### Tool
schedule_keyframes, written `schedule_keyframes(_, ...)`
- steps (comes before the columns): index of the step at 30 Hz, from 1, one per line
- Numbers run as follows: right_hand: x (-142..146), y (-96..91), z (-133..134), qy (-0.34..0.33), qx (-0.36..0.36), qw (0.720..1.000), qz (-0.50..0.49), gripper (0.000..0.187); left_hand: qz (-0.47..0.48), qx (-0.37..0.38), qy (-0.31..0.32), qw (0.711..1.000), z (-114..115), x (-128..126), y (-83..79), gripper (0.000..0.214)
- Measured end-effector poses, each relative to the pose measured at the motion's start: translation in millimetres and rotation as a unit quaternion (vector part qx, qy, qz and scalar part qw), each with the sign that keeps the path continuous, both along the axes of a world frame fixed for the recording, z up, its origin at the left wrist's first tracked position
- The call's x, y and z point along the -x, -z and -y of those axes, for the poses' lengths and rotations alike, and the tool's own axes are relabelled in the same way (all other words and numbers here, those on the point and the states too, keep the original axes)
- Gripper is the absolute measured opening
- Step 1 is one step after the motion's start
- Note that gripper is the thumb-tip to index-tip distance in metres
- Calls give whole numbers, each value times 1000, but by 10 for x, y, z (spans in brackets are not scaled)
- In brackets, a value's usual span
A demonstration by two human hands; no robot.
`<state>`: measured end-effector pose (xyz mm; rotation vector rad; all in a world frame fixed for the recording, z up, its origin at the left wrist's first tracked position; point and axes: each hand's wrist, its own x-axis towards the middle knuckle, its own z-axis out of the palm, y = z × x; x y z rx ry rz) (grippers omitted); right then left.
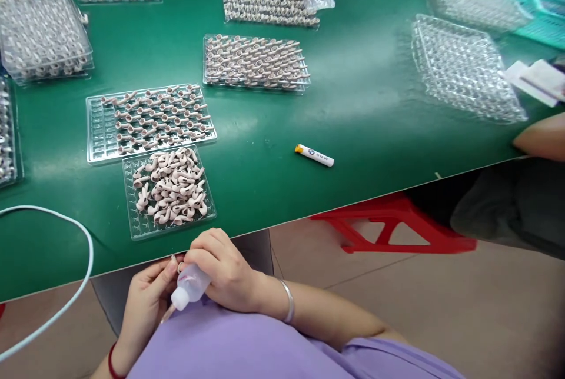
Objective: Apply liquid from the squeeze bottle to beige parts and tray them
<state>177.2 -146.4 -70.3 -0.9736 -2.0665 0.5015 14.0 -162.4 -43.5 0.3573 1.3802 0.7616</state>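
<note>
**A:** Clear plastic, a small squeeze bottle (190, 286), held low in the lap, just below the near edge of the green table (353, 102). Right hand (225, 270) is wrapped over its body, fingers curled shut around it. Silver bangle (288, 301) on that wrist.

**B:** Which way does it lie?

**A:** Long axis slants down and to the person's left. Nozzle end points at the left hand (148, 302), which sits right against it, fingers loosely bent, thumb and forefinger near the tip. Whether that hand pinches a small part, I cannot tell; something thin shows below the cap, too small to name.

**B:** So the left hand is the nearer one to the nozzle?

**A:** Yes, touching or nearly so. The right has the body. Both hands are off the table, over a purple garment (247, 343).

**B:** And what is closest on the table?

**A:** A small clear tray (132, 223) heaped with loose pinkish pieces (170, 185), just forward of the hands and slightly to the left. Beyond it, touching, a wider tray (99, 132) with the same pieces laid in rows. More filled trays farther back, well apart.

**B:** Anything else?

**A:** A white cable (86, 238) loops across the left of the mat. A white lighter-like stick (314, 155) lies alone at mid-table. Empty stacked trays (463, 67) at far right, blurred. Another person's arm (541, 136) rests on the right edge. Red stool (388, 226) below, tan floor.
</note>
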Motion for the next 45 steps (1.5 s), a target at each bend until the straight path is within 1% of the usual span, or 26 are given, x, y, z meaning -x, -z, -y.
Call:
schedule_keyframes(2,1,7,7,4,-2,1000,-3,12,11,9,-10,1000,3,-1,8,39)
schedule_keyframes(6,5,15,19,6,-15,1000,-17,8,31,30,-47,998,1,-31,-36,42)
schedule_keyframes(8,-6,6,20,1,-13,999,-39,8,39,30,-38,998,32,-17,-43,41)
schedule_keyframes(10,-43,-20,9,0,14,997,-80,10,38,21,-23,999,83,20,-36,40)
schedule_keyframes(12,-114,-58,-27,8,48,990,-132,14,30,0,-9,1000,126,64,-44,38)
schedule_keyframes(14,-216,-99,-99,38,74,981,-174,21,12,-36,3,999,121,100,-93,36)
schedule_keyframes(16,-336,-128,-209,91,89,974,-189,24,-26,-97,16,995,30,125,-195,35)
schedule_keyframes(17,-395,-136,-275,119,94,970,-189,24,-57,-141,19,988,-55,135,-259,34)
schedule_keyframes(18,-448,-138,-347,145,99,967,-187,24,-96,-193,19,976,-166,146,-327,32)
schedule_keyframes(19,-494,-134,-420,168,102,963,-185,24,-141,-252,13,957,-305,159,-391,31)
schedule_keyframes(20,-530,-127,-491,188,106,959,-184,24,-191,-311,4,931,-467,179,-447,27)
schedule_keyframes(22,-571,-106,-612,220,116,951,-186,26,-296,-414,-34,860,-851,248,-517,23)
schedule_keyframes(23,-579,-94,-656,230,123,947,-187,27,-345,-449,-58,822,-1061,302,-530,24)
schedule_keyframes(25,-578,-75,-708,239,135,943,-189,29,-428,-502,-125,741,-1481,452,-521,23)
schedule_keyframes(27,-570,-63,-720,243,142,940,-192,30,-518,-512,-131,672,-1855,647,-501,20)
schedule_keyframes(29,-563,-56,-712,249,145,938,-195,31,-546,-507,-132,653,-2134,848,-501,16)
schedule_keyframes(30,-561,-53,-707,250,146,937,-197,31,-556,-504,-135,647,-2230,934,-512,16)
schedule_keyframes(32,-558,-45,-702,250,148,936,-201,31,-565,-499,-149,640,-2320,1046,-545,18)
schedule_keyframes(34,-556,-33,-704,247,154,934,-205,32,-571,-500,-159,632,-2274,1050,-571,21)
schedule_keyframes(35,-555,-25,-705,248,158,933,-208,32,-573,-503,-157,627,-2204,1012,-575,21)
schedule_keyframes(37,-553,-9,-706,253,170,928,-215,36,-579,-513,-146,617,-1984,889,-568,20)
schedule_keyframes(39,-555,8,-701,257,182,923,-220,39,-589,-518,-130,606,-1677,775,-563,20)
schedule_keyframes(41,-562,28,-692,255,191,922,-217,40,-612,-513,-139,586,-1295,757,-589,19)
schedule_keyframes(43,-575,53,-682,252,197,923,-212,41,-641,-499,-169,559,-868,866,-663,17)
schedule_keyframes(45,-587,79,-681,249,201,924,-209,43,-670,-479,-199,531,-473,1066,-774,15)
